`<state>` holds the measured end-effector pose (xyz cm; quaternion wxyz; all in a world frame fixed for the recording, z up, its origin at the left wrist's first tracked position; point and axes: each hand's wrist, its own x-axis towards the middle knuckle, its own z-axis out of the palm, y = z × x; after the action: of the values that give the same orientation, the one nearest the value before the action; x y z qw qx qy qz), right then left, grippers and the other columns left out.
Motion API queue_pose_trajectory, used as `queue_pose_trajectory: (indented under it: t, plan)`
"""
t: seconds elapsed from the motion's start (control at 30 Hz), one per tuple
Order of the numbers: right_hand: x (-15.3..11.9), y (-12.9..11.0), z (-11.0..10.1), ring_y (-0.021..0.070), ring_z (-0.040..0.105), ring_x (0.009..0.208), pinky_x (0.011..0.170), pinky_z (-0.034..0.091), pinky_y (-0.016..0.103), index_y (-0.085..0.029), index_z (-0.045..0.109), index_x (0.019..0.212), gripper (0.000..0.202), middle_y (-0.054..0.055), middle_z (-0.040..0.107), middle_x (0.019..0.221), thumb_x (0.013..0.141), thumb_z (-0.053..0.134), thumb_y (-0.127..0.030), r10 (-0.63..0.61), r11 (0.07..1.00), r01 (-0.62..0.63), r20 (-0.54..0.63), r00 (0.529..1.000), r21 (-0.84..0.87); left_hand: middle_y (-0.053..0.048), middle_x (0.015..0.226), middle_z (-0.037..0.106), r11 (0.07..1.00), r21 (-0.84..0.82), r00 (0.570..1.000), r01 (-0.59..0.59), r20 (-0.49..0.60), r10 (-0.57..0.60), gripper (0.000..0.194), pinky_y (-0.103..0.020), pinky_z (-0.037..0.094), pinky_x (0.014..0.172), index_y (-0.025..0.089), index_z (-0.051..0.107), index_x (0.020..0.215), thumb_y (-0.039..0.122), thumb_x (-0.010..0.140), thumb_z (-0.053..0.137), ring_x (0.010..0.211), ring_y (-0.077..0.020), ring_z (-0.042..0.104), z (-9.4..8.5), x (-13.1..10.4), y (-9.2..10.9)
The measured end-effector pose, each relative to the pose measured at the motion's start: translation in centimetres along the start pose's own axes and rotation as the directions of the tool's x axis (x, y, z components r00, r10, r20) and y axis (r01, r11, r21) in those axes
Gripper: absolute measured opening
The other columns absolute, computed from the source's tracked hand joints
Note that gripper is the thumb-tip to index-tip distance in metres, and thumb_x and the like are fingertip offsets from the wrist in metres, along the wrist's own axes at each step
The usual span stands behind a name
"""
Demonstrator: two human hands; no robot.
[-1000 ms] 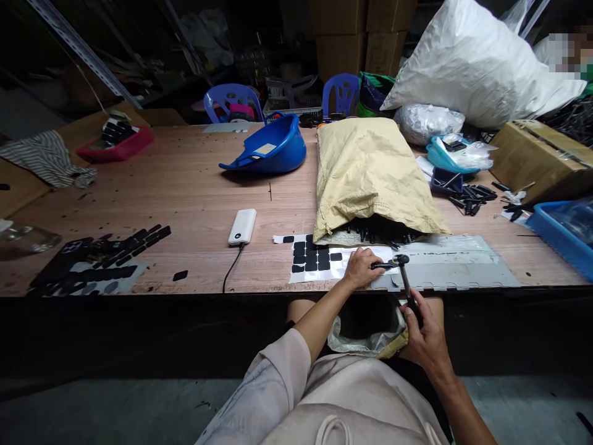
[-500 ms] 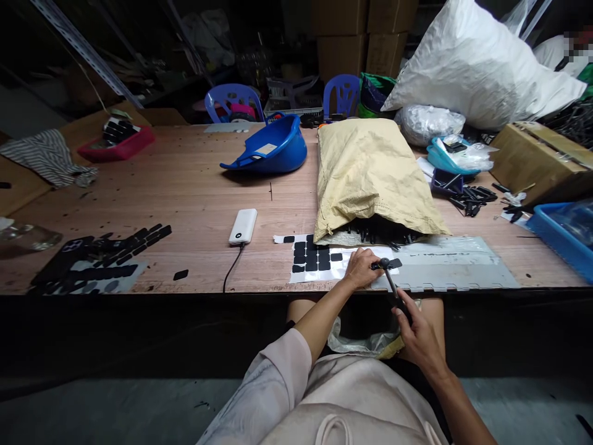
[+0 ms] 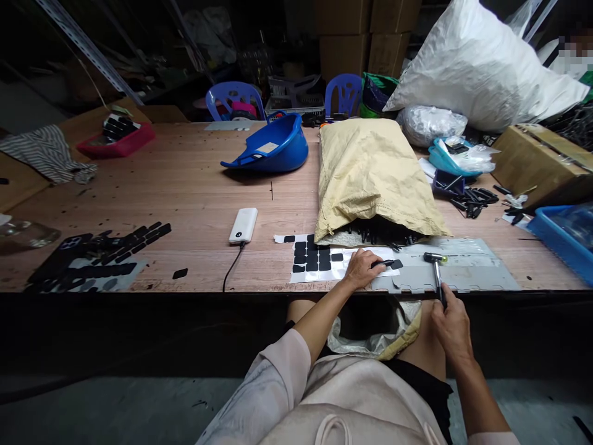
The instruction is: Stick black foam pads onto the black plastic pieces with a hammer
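at the table, a piece juts from the pinching left grip — right grip clasps a hammer.

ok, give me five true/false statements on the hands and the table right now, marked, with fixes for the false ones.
1. The right hand holds a hammer. True.
2. The left hand holds the white power bank. False: it holds a thin black piece; the power bank lies on the table.
3. The yellow sack has its open end toward the person. True.
4. The blue basin sits on top of the sack. False: it sits on the table, to the left of the sack.
5. A dark cable runs from the power bank to the table's near edge. True.
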<state>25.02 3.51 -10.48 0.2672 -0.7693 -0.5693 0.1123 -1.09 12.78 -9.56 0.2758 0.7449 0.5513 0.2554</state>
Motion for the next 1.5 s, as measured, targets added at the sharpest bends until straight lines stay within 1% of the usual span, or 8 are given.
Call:
queue_pose_trajectory:
  t: [0.3,0.63,0.87,1.0,1.13,1.23,1.33,1.5]
  plan:
    - [-0.3,-0.5,0.2,0.0316,0.066,0.104,0.092,0.053,0.042,-0.013,0.060,0.154,0.065,0.017,0.072,0.116,0.096,0.042,-0.038,0.008,0.996,-0.005,0.036,0.999,-0.088,-0.003,0.114,0.076,1.000,-0.004,0.999,0.025,0.039,-0.024,0.024,-0.040,0.043,0.106,0.027,0.081,0.112,0.033,0.104,0.059,0.112,-0.0237,0.059,-0.7,-0.4,0.4]
    - [-0.2,-1.2,-0.2,0.0306,0.067,0.104,0.090,0.052,0.040,-0.015,0.057,0.158,0.065,0.017,0.072,0.117,0.098,0.042,-0.035,0.051,0.990,-0.039,0.085,0.995,-0.132,-0.005,0.111,0.075,1.000,0.013,0.998,-0.023,0.057,0.022,0.020,-0.041,0.043,0.105,0.027,0.082,0.109,0.033,0.099,0.066,0.113,-0.0254,0.059,-1.0,-0.7,0.7]
    - [-0.2,-1.6,-0.4,0.0306,0.066,0.103,0.089,0.052,0.040,-0.014,0.057,0.158,0.064,0.017,0.071,0.115,0.098,0.043,-0.033,0.063,0.989,-0.051,0.086,0.994,-0.141,-0.001,0.158,0.058,0.953,0.013,0.928,-0.303,0.231,0.292,0.010,-0.051,0.030,0.127,0.031,0.084,0.098,0.036,0.089,0.082,0.147,-0.0308,0.047,-0.9,-6.9,0.1]
    - [-0.2,-1.8,-0.7,0.0308,0.066,0.104,0.090,0.051,0.041,-0.015,0.056,0.158,0.064,0.017,0.071,0.117,0.098,0.042,-0.034,0.065,0.990,-0.053,0.093,0.994,-0.130,-0.001,0.176,0.035,0.915,0.185,0.922,-0.358,0.228,0.314,0.012,-0.055,0.023,0.133,0.028,0.082,0.102,0.033,0.090,0.080,0.163,-0.0337,0.028,0.9,-10.5,-0.4]
    - [-0.1,-1.9,-0.7,0.0312,0.066,0.105,0.090,0.051,0.041,-0.015,0.056,0.159,0.065,0.017,0.070,0.118,0.099,0.042,-0.035,0.086,0.990,-0.072,0.108,0.991,-0.123,-0.007,0.176,0.034,0.925,0.205,0.944,-0.319,0.157,0.291,0.032,-0.060,0.026,0.131,0.027,0.079,0.118,0.039,0.089,0.083,0.163,-0.0379,0.027,2.6,-11.6,0.3]
    - [0.0,-1.9,-0.7,0.0316,0.066,0.106,0.090,0.051,0.041,-0.015,0.055,0.160,0.066,0.018,0.070,0.120,0.098,0.041,-0.035,0.100,0.987,-0.083,0.121,0.988,-0.135,-0.009,0.158,0.059,0.970,0.103,0.976,-0.218,0.041,0.215,0.039,-0.056,0.038,0.125,0.028,0.076,0.126,0.045,0.092,0.079,0.149,-0.0356,0.049,1.7,-10.0,1.3]
    - [0.0,-1.8,-0.5,0.0316,0.066,0.106,0.090,0.051,0.041,-0.013,0.056,0.159,0.065,0.018,0.070,0.119,0.098,0.041,-0.034,0.076,0.991,-0.064,0.101,0.992,-0.119,-0.010,0.125,0.077,0.999,0.050,0.990,0.015,-0.139,-0.008,0.027,-0.043,0.054,0.108,0.022,0.077,0.122,0.033,0.101,0.065,0.120,-0.0287,0.067,-1.2,-5.8,1.6]
    - [-0.2,-1.6,-0.2,0.0313,0.066,0.104,0.090,0.052,0.041,-0.013,0.056,0.158,0.064,0.018,0.070,0.118,0.099,0.040,-0.034,0.061,0.993,-0.051,0.094,0.994,-0.105,-0.016,0.125,0.076,0.903,0.123,0.889,0.412,-0.274,-0.368,0.034,-0.041,0.055,0.096,0.018,0.075,0.127,0.032,0.104,0.052,0.117,-0.0309,0.069,-6.6,3.1,0.8]
